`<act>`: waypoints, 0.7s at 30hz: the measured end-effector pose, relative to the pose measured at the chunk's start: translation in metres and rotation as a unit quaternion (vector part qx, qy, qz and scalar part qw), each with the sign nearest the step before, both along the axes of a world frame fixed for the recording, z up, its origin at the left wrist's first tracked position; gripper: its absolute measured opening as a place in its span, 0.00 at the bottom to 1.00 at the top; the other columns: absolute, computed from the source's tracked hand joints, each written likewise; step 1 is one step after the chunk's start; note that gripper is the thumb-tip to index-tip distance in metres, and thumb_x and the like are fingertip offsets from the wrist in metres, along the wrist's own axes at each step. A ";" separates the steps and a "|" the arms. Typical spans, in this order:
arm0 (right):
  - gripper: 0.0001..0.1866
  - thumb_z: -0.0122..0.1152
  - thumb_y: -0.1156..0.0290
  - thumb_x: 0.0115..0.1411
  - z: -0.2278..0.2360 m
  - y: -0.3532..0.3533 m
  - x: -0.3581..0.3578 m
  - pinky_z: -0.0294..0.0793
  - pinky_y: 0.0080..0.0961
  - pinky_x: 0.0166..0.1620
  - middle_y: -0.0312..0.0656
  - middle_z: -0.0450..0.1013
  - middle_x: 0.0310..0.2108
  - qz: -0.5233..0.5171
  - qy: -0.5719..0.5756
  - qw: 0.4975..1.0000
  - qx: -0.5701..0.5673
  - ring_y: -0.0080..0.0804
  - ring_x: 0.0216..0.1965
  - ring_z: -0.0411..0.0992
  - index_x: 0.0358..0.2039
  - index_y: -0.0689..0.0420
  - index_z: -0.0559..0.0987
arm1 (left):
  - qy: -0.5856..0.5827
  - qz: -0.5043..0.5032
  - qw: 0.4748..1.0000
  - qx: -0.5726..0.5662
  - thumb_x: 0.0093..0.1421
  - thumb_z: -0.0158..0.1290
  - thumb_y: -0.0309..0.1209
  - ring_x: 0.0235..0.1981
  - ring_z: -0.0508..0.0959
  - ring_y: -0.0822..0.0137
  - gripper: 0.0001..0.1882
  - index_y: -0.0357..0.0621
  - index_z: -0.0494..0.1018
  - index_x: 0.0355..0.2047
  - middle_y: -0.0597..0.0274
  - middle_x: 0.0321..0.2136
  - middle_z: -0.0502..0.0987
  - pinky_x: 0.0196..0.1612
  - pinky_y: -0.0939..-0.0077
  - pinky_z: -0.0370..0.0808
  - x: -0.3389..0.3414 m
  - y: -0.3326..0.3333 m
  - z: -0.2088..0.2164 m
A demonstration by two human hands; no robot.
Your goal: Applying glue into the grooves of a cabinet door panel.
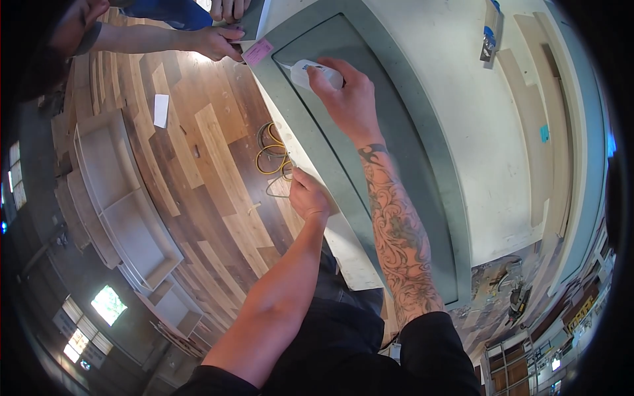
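A grey-green cabinet door point(343, 112) with a recessed centre panel lies on a white-topped table point(489, 165). My right hand point(347, 92) grips a whitish squeeze bottle point(300, 74), tilted so its narrow nozzle points at the groove near the panel's far left corner. Whether the tip touches the groove I cannot tell. By the table's left edge is my left hand point(308, 195), its fingers curled closed; what they grip, if anything, is hidden. A pink label point(258, 51) sits on the door's far left corner, close to the bottle.
At the far left, another person's hand point(221, 43) rests by a grey panel's edge. Yellow and dark coiled hose point(271, 155) lies on the wood-plank floor point(205, 152). A blue-handled brush point(489, 41) and long boards point(528, 125) lie on the right. White open cabinets point(125, 204) stand left.
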State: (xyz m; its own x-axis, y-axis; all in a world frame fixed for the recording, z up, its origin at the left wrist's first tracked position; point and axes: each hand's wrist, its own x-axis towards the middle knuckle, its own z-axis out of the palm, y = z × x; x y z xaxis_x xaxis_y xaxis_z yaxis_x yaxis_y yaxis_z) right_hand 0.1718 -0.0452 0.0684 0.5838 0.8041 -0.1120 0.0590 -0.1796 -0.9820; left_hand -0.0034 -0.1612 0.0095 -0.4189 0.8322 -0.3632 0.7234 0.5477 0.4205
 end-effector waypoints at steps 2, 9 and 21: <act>0.23 0.68 0.54 0.59 0.002 0.001 -0.001 0.79 0.28 0.42 0.49 0.82 0.35 0.008 -0.004 1.000 -0.002 0.35 0.36 0.82 0.47 0.60 0.84 | 0.001 0.011 1.000 0.021 0.73 0.28 0.58 0.42 0.77 0.33 0.39 0.34 0.79 0.39 0.35 0.36 0.80 0.47 0.47 0.72 0.000 0.000 -0.001; 0.24 0.68 0.55 0.58 0.008 0.005 0.000 0.79 0.30 0.44 0.49 0.83 0.36 0.009 -0.001 1.000 -0.013 0.37 0.37 0.82 0.46 0.61 0.84 | 0.005 0.003 0.999 0.043 0.74 0.28 0.57 0.40 0.77 0.33 0.40 0.32 0.78 0.37 0.35 0.34 0.80 0.46 0.47 0.72 -0.001 0.000 -0.001; 0.24 0.69 0.56 0.54 0.008 0.005 0.005 0.80 0.32 0.44 0.53 0.82 0.34 0.004 0.002 1.000 -0.024 0.43 0.36 0.82 0.43 0.63 0.84 | -0.014 0.000 1.000 -0.013 0.73 0.30 0.54 0.43 0.78 0.34 0.35 0.38 0.79 0.42 0.38 0.38 0.81 0.48 0.47 0.73 -0.005 0.002 0.000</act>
